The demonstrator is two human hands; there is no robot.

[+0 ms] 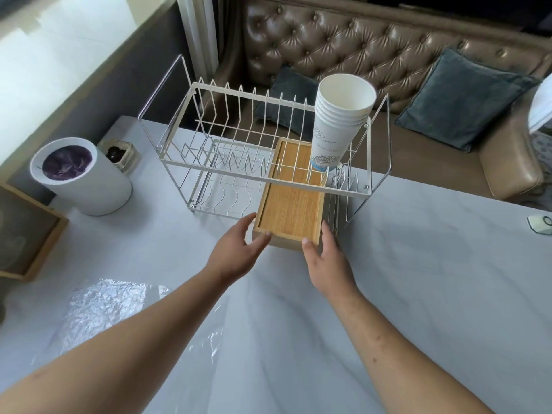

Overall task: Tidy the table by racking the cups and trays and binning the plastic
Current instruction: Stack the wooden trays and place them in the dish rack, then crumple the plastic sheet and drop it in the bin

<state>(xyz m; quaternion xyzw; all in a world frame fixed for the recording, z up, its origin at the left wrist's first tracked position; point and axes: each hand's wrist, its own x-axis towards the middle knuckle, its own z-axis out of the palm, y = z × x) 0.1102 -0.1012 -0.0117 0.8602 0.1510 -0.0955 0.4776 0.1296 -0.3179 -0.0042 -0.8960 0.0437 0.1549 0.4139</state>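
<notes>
A bamboo tray (pixel 291 204) lies partly inside the lower tier of the white wire dish rack (pixel 227 173), its near end sticking out toward me. My left hand (pixel 239 249) holds the tray's near left corner. My right hand (pixel 324 258) grips its near right corner. A stack of white paper cups (pixel 337 124) stands upright on the rack's upper tier at the right. Crinkled clear plastic (pixel 101 306) lies flat on the marble table at the near left. A white round bin (pixel 86 177) with a purple liner stands left of the rack.
A second wooden tray (pixel 33 234) sits at the table's left edge. A small glass jar (pixel 119 155) stands behind the bin. A small white object (pixel 540 224) lies at the right edge. A leather sofa with grey cushions (pixel 460 103) is beyond the table.
</notes>
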